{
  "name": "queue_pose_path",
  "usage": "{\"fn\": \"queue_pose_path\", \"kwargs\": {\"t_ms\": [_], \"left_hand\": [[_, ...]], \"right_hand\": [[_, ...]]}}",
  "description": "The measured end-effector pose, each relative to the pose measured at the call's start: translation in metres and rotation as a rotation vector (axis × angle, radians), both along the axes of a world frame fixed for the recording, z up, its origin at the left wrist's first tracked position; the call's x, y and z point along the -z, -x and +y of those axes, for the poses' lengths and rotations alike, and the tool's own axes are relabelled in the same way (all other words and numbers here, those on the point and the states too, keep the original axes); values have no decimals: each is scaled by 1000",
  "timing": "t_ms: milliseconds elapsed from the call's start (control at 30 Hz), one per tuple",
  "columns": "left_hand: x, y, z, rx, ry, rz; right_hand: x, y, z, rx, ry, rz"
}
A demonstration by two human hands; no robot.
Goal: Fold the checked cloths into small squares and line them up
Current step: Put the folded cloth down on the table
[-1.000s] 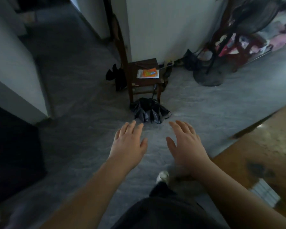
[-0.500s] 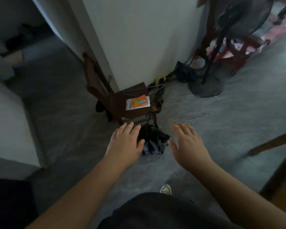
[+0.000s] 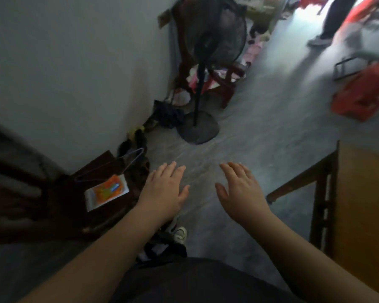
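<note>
- Two hands reach forward in the head view, palms down, above the grey floor (image 3: 260,136). The left hand (image 3: 164,193) and the right hand (image 3: 241,191) are side by side with a gap between them.
- Both hands have their fingers straight and slightly spread, and neither holds or touches anything.
- Where the checked cloths lie cannot be told from this view.
- Left of the left hand, a dark wooden chair (image 3: 59,215) stands against the pale wall (image 3: 74,62). An orange-and-white packet (image 3: 106,192) lies flat on its seat, with a thin wire hanger (image 3: 109,166) just beside it on the wall side.
- Beyond the hands, a black standing fan (image 3: 219,33) rises from a round base near the wall. Behind it is a red stool (image 3: 225,84) with pink and white things on it, too blurred to name.
- At the right edge is a brown wooden table (image 3: 363,204), its dark leg frame reaching down to the floor.
- Farther right, a red crate (image 3: 365,95) sits on the floor, blurred. Another person's leg (image 3: 335,18) shows at the top edge.
- Below the left hand, the toe of a white shoe (image 3: 179,234) rests on the floor.
</note>
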State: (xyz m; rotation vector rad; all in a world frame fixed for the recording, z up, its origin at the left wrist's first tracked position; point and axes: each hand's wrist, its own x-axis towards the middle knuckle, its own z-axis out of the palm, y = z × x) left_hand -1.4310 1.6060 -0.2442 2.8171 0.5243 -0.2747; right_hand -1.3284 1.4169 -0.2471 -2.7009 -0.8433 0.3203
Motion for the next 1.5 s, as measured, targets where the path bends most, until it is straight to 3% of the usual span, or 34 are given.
{"fn": "queue_pose_path", "kwargs": {"t_ms": [233, 500, 833, 1100, 1500], "left_hand": [[-7, -171, 38, 302, -37, -34], [-2, -368, 25, 451, 10, -26], [6, -648, -80, 663, -60, 6], [3, -817, -154, 808, -16, 16], [12, -1100, -274, 1212, 7, 30]], "right_hand": [[-13, -125, 5, 334, 13, -15], [3, -267, -12, 550, -20, 30], [20, -505, -99, 662, -12, 53], [7, -645, -160, 778, 29, 87], [33, -854, -240, 1174, 39, 103]]}}
